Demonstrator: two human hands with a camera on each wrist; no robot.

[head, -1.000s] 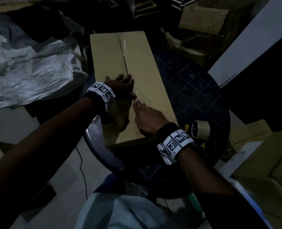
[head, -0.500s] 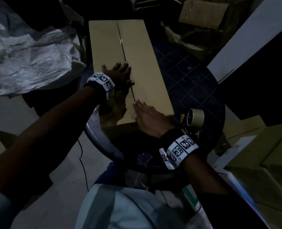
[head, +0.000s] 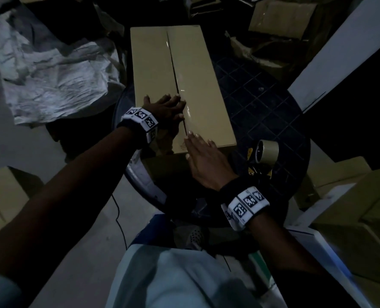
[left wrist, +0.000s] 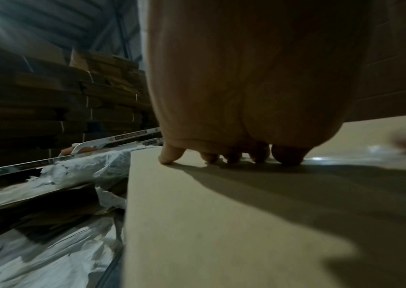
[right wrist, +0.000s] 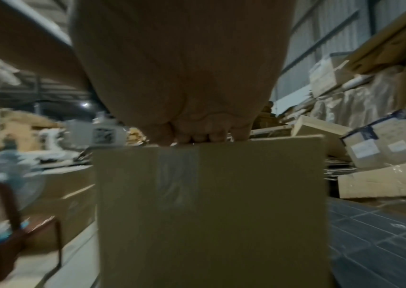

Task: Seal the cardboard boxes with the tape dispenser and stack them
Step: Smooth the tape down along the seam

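Both hands [head: 166, 110] flat on box [head: 198, 90]

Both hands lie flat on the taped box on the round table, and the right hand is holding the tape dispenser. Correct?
Not quite. The tape dispenser sits unheld on the table, right of the box. Right hand and left hand both lie flat on the box, per the head view.

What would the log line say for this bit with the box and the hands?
step: pressing tape along seam | left hand: flat on cardboard box | right hand: flat at near edge | tape dispenser: idle on table
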